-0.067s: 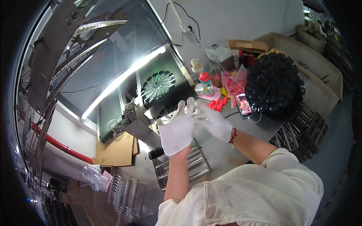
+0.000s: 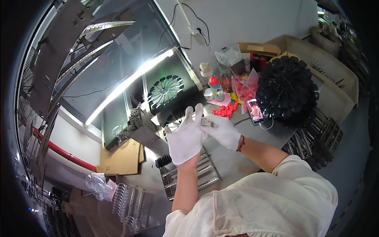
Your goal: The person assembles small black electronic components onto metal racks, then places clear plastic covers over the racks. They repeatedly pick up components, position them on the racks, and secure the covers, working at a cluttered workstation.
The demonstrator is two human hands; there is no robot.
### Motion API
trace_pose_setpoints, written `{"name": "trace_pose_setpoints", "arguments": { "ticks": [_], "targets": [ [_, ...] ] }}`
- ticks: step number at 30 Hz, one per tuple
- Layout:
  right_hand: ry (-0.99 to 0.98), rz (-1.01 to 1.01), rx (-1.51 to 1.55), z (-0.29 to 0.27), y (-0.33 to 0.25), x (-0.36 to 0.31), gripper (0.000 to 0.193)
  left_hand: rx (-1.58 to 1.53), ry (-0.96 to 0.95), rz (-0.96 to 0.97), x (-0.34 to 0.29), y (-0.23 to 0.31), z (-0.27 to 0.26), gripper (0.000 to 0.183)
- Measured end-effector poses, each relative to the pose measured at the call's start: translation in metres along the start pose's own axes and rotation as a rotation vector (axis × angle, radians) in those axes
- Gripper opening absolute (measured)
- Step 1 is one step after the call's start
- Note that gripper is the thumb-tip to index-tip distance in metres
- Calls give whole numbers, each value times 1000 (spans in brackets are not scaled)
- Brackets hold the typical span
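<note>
Fingers of left hand extended, apparently empty; those of right hand bent against left glove, pinch impossible to confirm. Glove worn, above counter, inward of near edge. Possible fault: torn fabric, from overly hard tugging.

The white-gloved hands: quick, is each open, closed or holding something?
Left hand: open, fingers raised, nothing visibly held.
Right hand: fingertips against the other glove; whether its grip is closed cannot be told.

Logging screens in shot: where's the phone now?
In the head view, the phone is right of centre, by the lower left of the black bundle, right of the red pieces and up-right of the right hand.
</note>
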State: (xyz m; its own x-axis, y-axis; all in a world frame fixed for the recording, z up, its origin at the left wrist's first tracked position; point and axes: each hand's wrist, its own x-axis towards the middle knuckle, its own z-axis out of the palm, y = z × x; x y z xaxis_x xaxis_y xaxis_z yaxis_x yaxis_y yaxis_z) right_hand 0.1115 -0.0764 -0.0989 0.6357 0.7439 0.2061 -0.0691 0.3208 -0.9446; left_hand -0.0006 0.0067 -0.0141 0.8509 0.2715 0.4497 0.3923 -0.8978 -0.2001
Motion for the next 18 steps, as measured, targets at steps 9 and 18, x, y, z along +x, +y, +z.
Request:
{"name": "trace_pose_setpoints", "arguments": {
  "ticks": [9, 18],
  "targets": [
    [17, -43, 271, -14, -6, 1, 27, 1775, 271, 200, -26, -37, 45, 75],
    [137, 12, 242, -7, 20, -4, 26, 3751, 122, 452, -29, -19, 31, 62]
  ]
}}
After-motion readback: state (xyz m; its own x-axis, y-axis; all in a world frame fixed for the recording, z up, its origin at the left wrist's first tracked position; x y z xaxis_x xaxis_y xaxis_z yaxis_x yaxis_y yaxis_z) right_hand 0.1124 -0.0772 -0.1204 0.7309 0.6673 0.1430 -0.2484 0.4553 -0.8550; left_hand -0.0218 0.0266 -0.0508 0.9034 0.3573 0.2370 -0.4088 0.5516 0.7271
